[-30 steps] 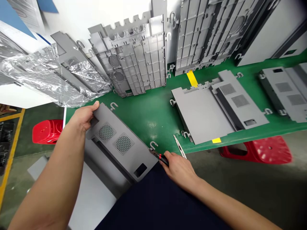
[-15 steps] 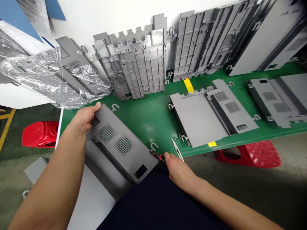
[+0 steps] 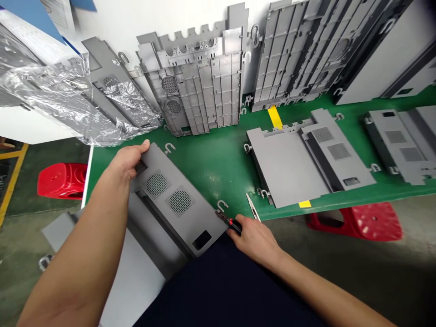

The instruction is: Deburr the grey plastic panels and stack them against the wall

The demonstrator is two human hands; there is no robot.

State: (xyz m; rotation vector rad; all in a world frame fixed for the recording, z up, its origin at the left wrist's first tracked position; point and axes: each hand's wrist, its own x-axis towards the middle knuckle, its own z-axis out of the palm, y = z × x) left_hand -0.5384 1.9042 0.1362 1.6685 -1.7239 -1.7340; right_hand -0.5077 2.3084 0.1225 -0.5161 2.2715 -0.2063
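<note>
My left hand [image 3: 131, 159] grips the far end of a grey plastic panel [image 3: 190, 190] with two oval vent grilles and a small dark window. The panel lies tilted toward my body, over the near edge of the green table. Closed around the handles of cutting pliers [image 3: 235, 225] with black and red grips is my right hand [image 3: 254, 236]. The plier jaws meet the panel's right edge, beside a curved grey hook [image 3: 222, 205]. Whether they bite into anything cannot be made out. A utility knife [image 3: 252, 206] lies on the table just beyond my right hand.
Several ribbed grey panels [image 3: 214, 81] lean against the wall at the back. Clear plastic film [image 3: 68, 100] covers one at left. Another panel [image 3: 289, 163] lies flat on the green table [image 3: 211, 168], right of centre. Red stools [image 3: 374, 221] stand below both sides.
The view has shifted slightly. My right hand has turned a little around the pliers, so more of their handles shows. My left hand keeps its hold on the panel.
</note>
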